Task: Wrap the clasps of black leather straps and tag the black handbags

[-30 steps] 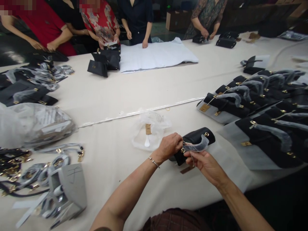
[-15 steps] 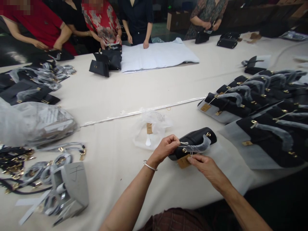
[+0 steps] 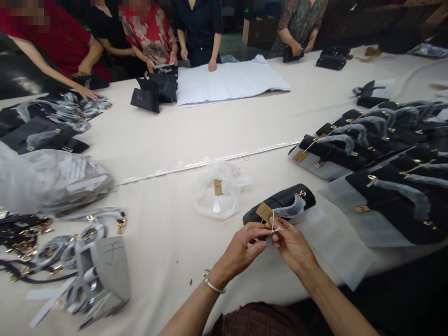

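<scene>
A small black handbag (image 3: pixel 280 203) lies on the white table (image 3: pixel 182 140) just beyond my hands, its handle wrapped in clear film (image 3: pixel 294 207). A brown paper tag (image 3: pixel 264 212) rests against the bag, hanging from a thin white string (image 3: pixel 274 227). My left hand (image 3: pixel 245 247) and my right hand (image 3: pixel 292 245) meet in front of the bag, and both pinch that string between thumb and fingers. A silver bangle (image 3: pixel 213 285) sits on my left wrist.
A clear plastic bag (image 3: pixel 220 189) with a tag lies left of the handbag. Rows of black bags (image 3: pixel 378 154) on grey sheets fill the right. Wrapped straps and a grey holder (image 3: pixel 105 275) lie at left. Several people work along the far edge by white paper (image 3: pixel 227 81).
Both my hands have drawn back toward me from the bag's handle and now meet on the string. The brown tag has come up onto the bag's side.
</scene>
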The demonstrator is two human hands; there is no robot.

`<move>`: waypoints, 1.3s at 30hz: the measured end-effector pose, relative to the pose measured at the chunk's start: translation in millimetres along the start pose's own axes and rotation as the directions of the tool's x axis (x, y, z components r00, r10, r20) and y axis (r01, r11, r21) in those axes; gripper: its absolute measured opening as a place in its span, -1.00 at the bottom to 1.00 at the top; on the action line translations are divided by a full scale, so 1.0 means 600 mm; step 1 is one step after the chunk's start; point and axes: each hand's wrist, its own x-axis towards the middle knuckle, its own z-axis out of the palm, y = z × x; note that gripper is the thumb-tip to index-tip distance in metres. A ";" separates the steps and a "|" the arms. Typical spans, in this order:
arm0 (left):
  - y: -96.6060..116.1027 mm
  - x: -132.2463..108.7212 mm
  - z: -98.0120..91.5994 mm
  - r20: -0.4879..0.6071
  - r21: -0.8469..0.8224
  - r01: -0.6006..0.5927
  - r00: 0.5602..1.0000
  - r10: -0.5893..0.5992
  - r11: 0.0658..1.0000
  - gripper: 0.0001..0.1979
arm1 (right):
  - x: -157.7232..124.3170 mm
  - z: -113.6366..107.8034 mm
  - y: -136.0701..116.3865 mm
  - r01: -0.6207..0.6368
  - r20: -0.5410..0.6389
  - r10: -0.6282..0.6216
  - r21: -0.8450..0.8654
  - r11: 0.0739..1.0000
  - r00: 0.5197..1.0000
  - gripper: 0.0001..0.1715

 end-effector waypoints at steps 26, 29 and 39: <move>-0.034 0.063 -0.061 -0.639 -0.215 0.125 0.732 -0.236 0.969 -0.72 | 0.037 0.003 -0.087 0.701 0.759 -0.511 -0.615 -0.361 0.403 -0.81; -0.079 0.070 -0.059 -0.599 -0.351 0.208 0.700 -0.390 0.913 -0.66 | 0.045 -0.025 -0.118 0.788 0.791 -0.451 -0.559 -0.258 0.413 -0.60; -0.117 -0.013 -0.020 -0.481 -0.364 0.361 0.716 -0.506 0.858 -0.52 | 0.116 -0.112 -0.219 0.752 0.800 -0.196 -0.600 -0.274 0.567 -0.66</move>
